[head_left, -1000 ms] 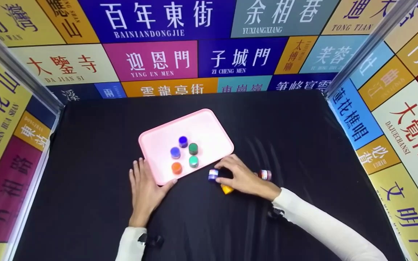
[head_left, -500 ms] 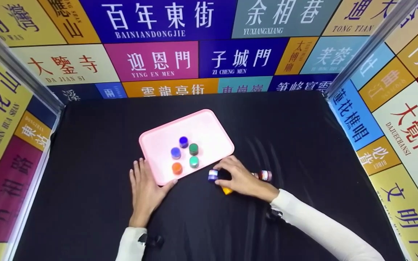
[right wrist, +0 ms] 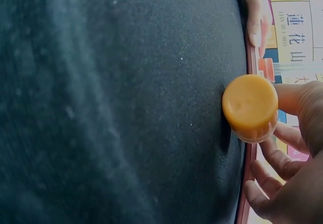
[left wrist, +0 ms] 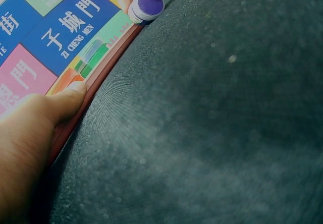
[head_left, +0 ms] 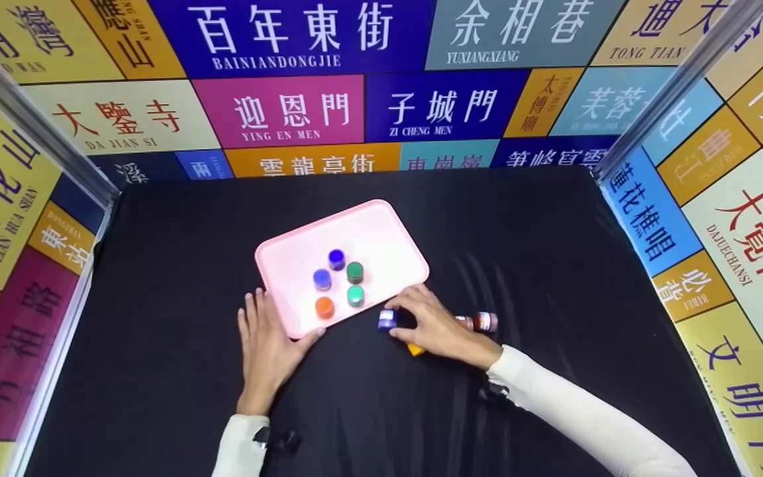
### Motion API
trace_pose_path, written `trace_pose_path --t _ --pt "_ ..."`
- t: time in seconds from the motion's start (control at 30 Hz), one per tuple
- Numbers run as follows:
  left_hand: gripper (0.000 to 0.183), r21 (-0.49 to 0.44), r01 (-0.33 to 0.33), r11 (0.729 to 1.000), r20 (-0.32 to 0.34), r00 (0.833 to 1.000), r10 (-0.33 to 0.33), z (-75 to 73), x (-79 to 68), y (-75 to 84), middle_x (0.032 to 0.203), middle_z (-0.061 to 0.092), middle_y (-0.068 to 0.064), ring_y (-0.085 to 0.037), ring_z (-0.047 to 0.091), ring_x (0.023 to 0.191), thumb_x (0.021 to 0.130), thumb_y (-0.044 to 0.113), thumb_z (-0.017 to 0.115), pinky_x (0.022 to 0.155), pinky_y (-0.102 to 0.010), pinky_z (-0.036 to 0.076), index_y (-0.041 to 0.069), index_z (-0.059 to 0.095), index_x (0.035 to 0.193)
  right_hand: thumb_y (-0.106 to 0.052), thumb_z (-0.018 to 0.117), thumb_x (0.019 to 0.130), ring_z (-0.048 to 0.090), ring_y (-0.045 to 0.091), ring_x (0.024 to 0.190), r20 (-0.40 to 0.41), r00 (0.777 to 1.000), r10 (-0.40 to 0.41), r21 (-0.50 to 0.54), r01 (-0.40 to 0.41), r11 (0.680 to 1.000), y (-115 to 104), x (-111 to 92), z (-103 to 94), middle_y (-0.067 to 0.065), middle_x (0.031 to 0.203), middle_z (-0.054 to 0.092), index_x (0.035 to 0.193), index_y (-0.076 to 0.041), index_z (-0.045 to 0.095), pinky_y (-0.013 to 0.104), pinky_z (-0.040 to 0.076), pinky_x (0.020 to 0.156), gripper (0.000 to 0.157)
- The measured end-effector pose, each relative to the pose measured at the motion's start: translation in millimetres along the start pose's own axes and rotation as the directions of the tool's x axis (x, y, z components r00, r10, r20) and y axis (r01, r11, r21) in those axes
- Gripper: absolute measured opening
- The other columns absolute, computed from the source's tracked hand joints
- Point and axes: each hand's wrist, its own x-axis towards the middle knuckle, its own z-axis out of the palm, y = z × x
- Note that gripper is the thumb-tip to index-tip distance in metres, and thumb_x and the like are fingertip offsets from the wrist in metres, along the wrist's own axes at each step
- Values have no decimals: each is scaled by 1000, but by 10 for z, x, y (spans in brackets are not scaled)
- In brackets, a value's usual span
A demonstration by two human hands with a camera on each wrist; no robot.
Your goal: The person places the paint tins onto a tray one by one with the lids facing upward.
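My right hand pinches a small paint jar with a purple lid between thumb and fingers, just off the pink tray's near edge. That lid also shows in the left wrist view. Close under this hand is a yellow-orange paint jar, its lid turned to the right wrist camera. My left hand rests against the near-left corner of the pink tray, fingers straight along its side and thumb on the near edge. On the tray stand several paint jars, among them an orange one and a dark green one.
Right of my right hand, a reddish jar lies on the black cloth, with another partly hidden beside it. Panels printed with signs wall in the table at the back and both sides.
My right hand and the purple-lidded jar have shifted slightly left, uncovering more of the reddish jars. The left hand stays in place at the tray.
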Motion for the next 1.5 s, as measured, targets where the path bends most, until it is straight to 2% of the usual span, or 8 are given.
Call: trace_pose_path --t 0.23,0.5,0.77,1.17,1.37,1.5 --pt "132 0 -10 1000 -6 1000 10 -5 -6 -1 172 30 -38 -55 17 165 82 71 84 134 -66 5 -12 28 167 -18 90 88 55 25 123 -7 1000 6 4 -6 1000 -22 36 -38 2 116 70 124 -8 78 44 46 110 39" --pt "131 0 -22 1000 -28 999 22 5 -10 -9 171 31 -39 -56 19 164 81 70 85 134 -67 7 -12 30 166 -18 88 89 57 26 121 -22 999 35 19 -35 999 -23 182 -143 4 113 70 122 -8 78 43 46 109 36" --pt "132 -1 0 1000 -4 1000 0 -4 -3 -9 172 30 -38 -54 17 165 81 70 85 135 -64 4 -12 28 167 -13 89 88 63 26 113 -49 995 83 92 -78 993 49 368 -160 7 110 70 120 -5 78 41 52 101 35" --pt "132 -7 26 1000 36 999 -26 -17 11 5 174 27 -36 -52 13 167 82 72 83 136 -61 0 -9 26 169 -15 87 91 59 27 106 -27 995 99 86 -97 992 100 553 -86 11 101 71 120 -1 79 38 50 93 34" --pt "132 -2 19 1000 26 999 -18 -18 9 0 174 28 -36 -52 14 167 82 72 84 136 -62 1 -9 26 169 -20 85 94 61 28 108 -27 993 115 92 -112 989 100 622 -49 7 98 77 115 -3 83 41 49 97 27" --pt "132 -2 17 1000 26 1000 -17 -13 6 -2 174 28 -36 -51 14 167 82 72 84 136 -62 1 -9 26 169 -20 80 97 60 29 112 -26 990 137 89 -134 987 107 637 -43 5 103 80 112 -4 84 43 47 103 23"
